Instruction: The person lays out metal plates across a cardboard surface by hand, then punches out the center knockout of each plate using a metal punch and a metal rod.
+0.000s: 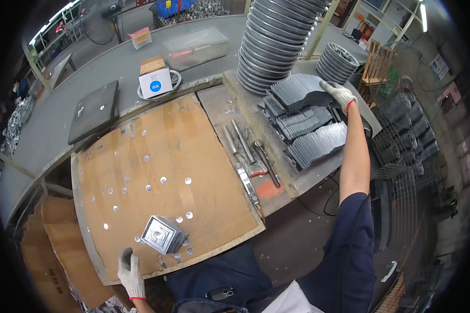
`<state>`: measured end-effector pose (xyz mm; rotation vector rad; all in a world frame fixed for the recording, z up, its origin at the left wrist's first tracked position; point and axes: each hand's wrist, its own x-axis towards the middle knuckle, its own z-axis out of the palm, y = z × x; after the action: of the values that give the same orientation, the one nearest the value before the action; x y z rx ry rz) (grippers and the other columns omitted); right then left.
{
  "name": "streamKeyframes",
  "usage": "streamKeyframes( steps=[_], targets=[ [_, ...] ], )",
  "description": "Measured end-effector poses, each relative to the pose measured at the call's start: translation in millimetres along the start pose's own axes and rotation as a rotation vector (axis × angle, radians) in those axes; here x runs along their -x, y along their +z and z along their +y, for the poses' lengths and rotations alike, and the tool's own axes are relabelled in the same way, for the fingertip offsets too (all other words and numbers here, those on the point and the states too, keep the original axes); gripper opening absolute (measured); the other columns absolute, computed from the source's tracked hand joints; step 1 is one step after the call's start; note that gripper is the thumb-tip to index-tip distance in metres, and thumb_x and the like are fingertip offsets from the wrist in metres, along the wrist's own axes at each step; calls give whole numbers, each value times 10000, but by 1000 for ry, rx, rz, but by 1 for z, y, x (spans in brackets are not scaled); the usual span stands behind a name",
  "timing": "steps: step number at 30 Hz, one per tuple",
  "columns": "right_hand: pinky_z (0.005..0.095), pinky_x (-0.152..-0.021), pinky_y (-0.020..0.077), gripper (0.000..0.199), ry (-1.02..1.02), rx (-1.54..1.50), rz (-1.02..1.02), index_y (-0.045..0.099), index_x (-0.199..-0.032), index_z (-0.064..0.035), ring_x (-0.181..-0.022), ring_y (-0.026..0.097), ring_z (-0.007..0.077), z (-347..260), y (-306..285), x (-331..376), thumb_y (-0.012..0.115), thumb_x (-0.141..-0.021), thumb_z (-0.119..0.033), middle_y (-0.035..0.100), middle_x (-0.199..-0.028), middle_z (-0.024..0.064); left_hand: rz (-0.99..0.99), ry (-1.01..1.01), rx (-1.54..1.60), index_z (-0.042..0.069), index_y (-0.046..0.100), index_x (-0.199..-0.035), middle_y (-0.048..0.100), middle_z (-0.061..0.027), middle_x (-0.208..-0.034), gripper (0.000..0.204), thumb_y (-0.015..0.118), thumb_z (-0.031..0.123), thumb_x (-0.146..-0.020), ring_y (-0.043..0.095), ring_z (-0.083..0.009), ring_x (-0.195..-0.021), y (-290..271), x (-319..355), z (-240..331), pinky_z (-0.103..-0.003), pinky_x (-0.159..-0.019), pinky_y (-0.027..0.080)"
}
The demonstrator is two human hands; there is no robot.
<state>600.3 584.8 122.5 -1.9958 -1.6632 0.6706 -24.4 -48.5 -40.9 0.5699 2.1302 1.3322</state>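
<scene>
On the right side of the table (297, 180), my white-gloved right hand (340, 95) touches the end of the farthest row of thin grey metal plates (299, 93); I cannot tell whether its fingers close on any. Two more rows of plates lie nearer me. My white-gloved left hand (130, 272) is empty, fingers loosely extended, at the near left edge of the brown cardboard sheet (141, 198). A small stack of square silver metal pieces (163, 235) sits on that sheet, right of my left hand.
</scene>
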Motion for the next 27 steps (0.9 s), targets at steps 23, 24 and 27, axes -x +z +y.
streamKeyframes(
  steps=[23, 24, 27],
  targets=[
    [423, -1115, 500, 853, -74, 293, 316, 647, -1435, 46, -1349, 645, 341, 33, 27, -42, 910, -779, -432, 694, -1415, 258, -123, 29, 45, -70, 641, -1388, 720, -168, -1329, 398, 697, 123, -1044, 670, -243, -1250, -27, -31, -67, -372, -1120, 495],
    [409, -1186, 448, 935, -75, 249, 250, 606, -1479, 64, -1439, 574, 343, 30, 25, -34, 899, -789, -493, 628, -1518, 242, -62, -22, 18, -70, 641, -1388, 720, -168, -1329, 398, 697, 123, -1044, 670, -243, -1250, -18, -4, -12, -372, -1120, 495],
    [421, -1193, 441, 1177, -33, 478, 557, 552, -1529, 81, -1416, 594, 359, 35, -37, -44, 769, -773, -794, 571, -1587, 244, -41, 12, -249, -58, 655, -1389, 726, -155, -1339, 418, 731, 157, -1039, 674, -220, -1234, 4, 16, 73, -357, -1104, 506]
  ],
)
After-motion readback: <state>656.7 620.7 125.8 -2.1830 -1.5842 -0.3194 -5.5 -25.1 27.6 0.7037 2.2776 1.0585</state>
